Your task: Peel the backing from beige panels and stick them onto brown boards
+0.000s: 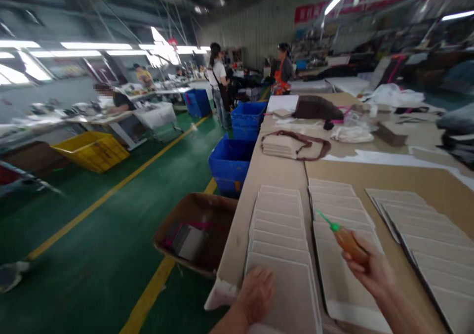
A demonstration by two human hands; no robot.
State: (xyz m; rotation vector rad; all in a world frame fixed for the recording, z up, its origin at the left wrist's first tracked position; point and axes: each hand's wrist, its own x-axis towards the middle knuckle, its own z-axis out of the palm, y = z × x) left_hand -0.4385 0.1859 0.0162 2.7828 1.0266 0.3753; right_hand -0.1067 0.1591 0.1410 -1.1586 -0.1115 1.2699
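In my right hand (pixel 370 265) is a squeeze bottle (pixel 350 242) of amber liquid with a thin green nozzle. Its tip points up and to the left, above the middle row of beige panels (pixel 344 270). My left hand (pixel 257 292) lies on the nearest panel of the left row (pixel 289 284), near that panel's left edge; its fingers look laid out, though somewhat blurred. The panels are flat, with pale edges, and overlap one another like steps. A third overlapping row (pixel 437 245) is on the right.
Farther up the table (pixel 246 200) are a stack of beige pieces (pixel 279 145) with brown strips, dark fabric (pixel 318 107) and plastic bags (pixel 351 132). Blue bins (pixel 231 168) and a brown box (pixel 196 198) stand along the left side. Other people (pixel 218 79) are farther away.
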